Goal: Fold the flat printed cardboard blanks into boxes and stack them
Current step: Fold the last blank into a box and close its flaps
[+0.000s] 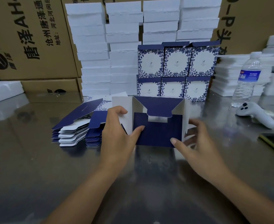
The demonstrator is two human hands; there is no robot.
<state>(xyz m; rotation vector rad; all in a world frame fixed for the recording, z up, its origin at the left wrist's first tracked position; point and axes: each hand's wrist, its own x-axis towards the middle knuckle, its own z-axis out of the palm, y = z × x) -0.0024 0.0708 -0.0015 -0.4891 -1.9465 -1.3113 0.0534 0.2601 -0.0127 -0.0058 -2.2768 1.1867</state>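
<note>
Box (157, 131): half-folded, held mid-table (52, 167), navy flaps facing near.
Left hand (117, 131): curled round the left wall, thumb laid on the flap.
Right hand (196, 143): right wall gripped, thumb pressed on the flap corner.
Blanks (78, 126): piled flat, left of the box.
Finished boxes (176, 70): stacked in two rows, far side.

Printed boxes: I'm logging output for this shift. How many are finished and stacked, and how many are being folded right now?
Finished printed boxes: 6
Half-folded box: 1
Total: 7
</note>
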